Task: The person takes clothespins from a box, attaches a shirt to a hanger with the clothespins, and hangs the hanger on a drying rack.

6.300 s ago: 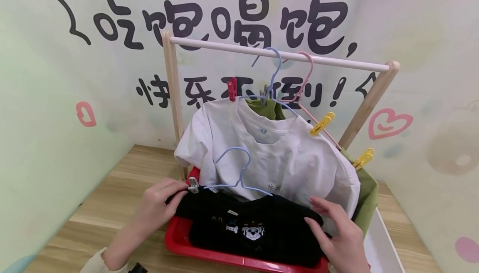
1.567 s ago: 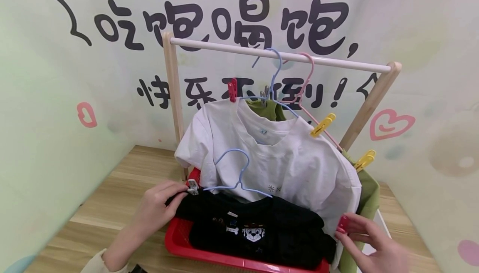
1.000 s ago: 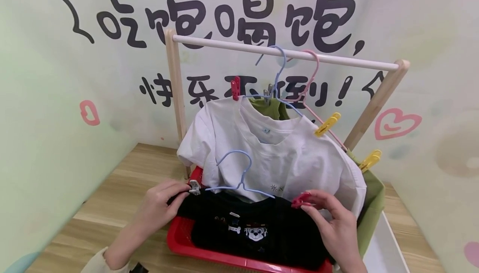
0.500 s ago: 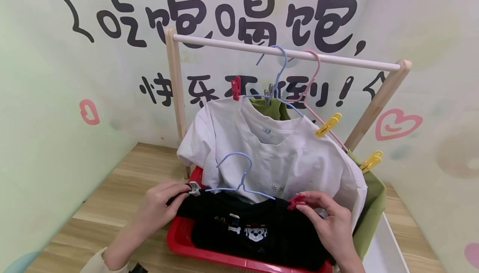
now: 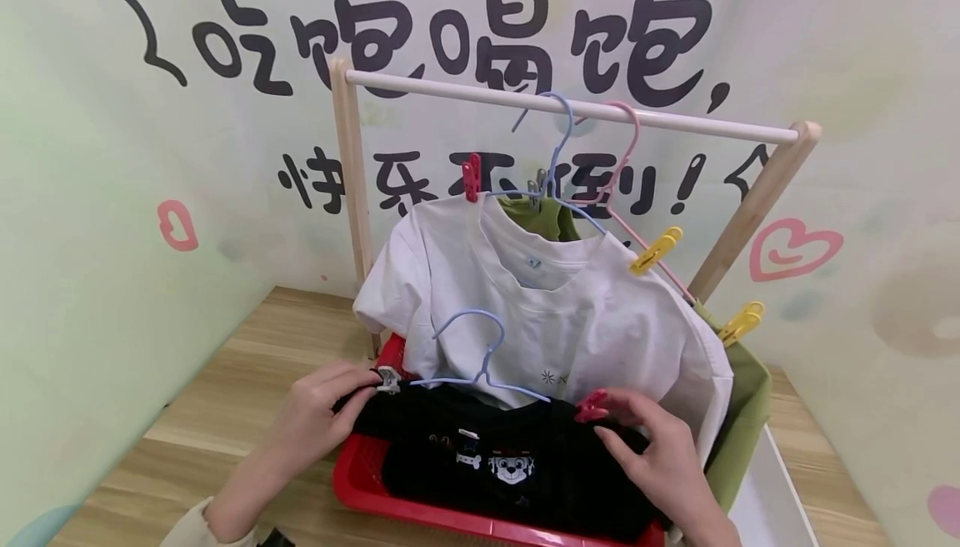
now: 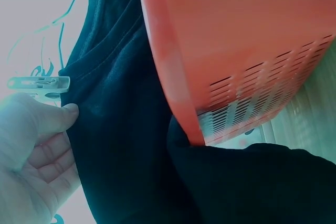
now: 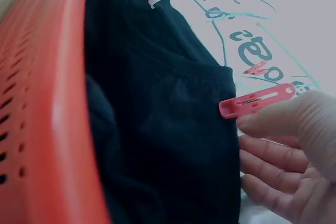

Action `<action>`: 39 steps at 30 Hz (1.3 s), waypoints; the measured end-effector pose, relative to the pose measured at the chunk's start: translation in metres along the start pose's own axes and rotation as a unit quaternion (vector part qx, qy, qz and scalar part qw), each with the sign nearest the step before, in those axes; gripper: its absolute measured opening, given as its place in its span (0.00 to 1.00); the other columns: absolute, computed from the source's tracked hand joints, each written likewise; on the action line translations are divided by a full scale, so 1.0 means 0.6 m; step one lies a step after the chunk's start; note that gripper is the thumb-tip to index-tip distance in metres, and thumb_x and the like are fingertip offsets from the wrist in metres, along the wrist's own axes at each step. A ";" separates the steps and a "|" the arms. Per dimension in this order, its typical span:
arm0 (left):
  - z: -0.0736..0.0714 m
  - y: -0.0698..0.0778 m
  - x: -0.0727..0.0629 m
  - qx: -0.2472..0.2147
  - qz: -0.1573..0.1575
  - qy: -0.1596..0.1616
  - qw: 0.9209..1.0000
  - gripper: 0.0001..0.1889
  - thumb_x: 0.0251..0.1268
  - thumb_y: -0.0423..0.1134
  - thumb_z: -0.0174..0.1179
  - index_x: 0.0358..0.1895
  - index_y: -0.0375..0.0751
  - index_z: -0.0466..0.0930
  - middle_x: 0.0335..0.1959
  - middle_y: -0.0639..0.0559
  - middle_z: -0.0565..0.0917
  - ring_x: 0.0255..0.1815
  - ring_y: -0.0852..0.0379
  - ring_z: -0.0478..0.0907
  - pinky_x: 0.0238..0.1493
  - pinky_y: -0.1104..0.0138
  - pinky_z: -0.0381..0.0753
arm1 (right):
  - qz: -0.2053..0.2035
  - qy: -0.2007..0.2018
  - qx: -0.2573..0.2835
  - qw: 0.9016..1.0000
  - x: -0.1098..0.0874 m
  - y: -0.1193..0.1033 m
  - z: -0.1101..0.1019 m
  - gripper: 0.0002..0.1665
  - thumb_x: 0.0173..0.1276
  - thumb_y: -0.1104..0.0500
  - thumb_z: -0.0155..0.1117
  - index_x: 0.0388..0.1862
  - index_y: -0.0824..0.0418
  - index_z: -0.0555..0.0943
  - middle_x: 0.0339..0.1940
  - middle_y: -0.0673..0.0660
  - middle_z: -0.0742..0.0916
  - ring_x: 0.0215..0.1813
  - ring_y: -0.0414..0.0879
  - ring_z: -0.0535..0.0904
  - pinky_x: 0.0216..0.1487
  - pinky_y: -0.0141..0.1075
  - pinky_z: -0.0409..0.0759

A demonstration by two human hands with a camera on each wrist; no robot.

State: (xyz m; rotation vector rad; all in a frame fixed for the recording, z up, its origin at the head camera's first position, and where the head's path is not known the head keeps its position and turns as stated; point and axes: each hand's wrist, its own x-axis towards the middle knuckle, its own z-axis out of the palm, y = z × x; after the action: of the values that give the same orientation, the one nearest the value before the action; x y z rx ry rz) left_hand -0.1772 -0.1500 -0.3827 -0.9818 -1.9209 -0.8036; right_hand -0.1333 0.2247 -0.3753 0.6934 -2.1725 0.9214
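Observation:
A black T-shirt (image 5: 517, 447) with a cartoon dog print has a blue hanger (image 5: 486, 363) in its neck; the hanger's ends are hidden inside the cloth. At the left shoulder my left hand (image 5: 326, 401) pinches the shirt's edge, thumb on the cloth, beside a grey clothespin (image 6: 39, 83). A red clothespin (image 7: 257, 100) is clipped on the other shoulder. My right hand (image 5: 656, 447) is right beside it, thumb and forefinger spread apart, the other fingers loosely bent against the shirt's edge in the right wrist view.
The shirt lies over a red basket (image 5: 360, 472). Behind it, a white T-shirt (image 5: 555, 313) and a green garment (image 5: 742, 414) hang from a rack bar (image 5: 465, 93), with yellow clothespins (image 5: 656, 250) on them. A white box (image 5: 768, 489) stands at the right.
My right hand fetched a red clothespin from the right, brought it to the black T-shirt's shoulder and let go of it there. My left hand has kept its hold.

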 end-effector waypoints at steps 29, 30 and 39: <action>-0.032 -0.003 0.101 0.008 0.019 0.058 0.998 0.02 0.52 0.25 0.65 0.30 0.31 0.83 0.28 0.45 0.83 0.29 0.51 0.80 0.35 0.67 0.79 | -0.111 0.096 -0.092 0.985 0.075 -0.066 -0.059 0.21 0.69 0.48 0.54 0.27 0.62 0.83 0.26 0.51 0.84 0.34 0.36 0.76 0.42 0.17 0.69; -0.032 -0.003 0.109 0.010 0.019 0.066 0.998 0.06 0.46 0.21 0.66 0.29 0.30 0.83 0.27 0.45 0.83 0.29 0.50 0.80 0.35 0.65 0.79 | -0.112 0.101 -0.091 0.984 0.080 -0.068 -0.061 0.21 0.69 0.48 0.54 0.27 0.62 0.83 0.25 0.52 0.84 0.33 0.36 0.76 0.41 0.17 0.69; -0.035 -0.003 0.173 0.013 -0.004 0.086 0.996 0.11 0.40 0.15 0.66 0.30 0.29 0.84 0.28 0.43 0.85 0.30 0.49 0.82 0.36 0.60 0.79 | -0.106 0.122 -0.121 0.979 0.125 -0.090 -0.086 0.24 0.68 0.46 0.55 0.28 0.65 0.84 0.26 0.56 0.85 0.33 0.36 0.75 0.44 0.16 0.69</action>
State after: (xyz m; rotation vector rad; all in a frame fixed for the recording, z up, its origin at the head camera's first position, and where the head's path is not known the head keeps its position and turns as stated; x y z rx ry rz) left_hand -0.2090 -0.1332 -0.2829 -0.8614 -1.7836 -0.8366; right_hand -0.1249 0.2161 -0.2702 0.6409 -1.9087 0.5865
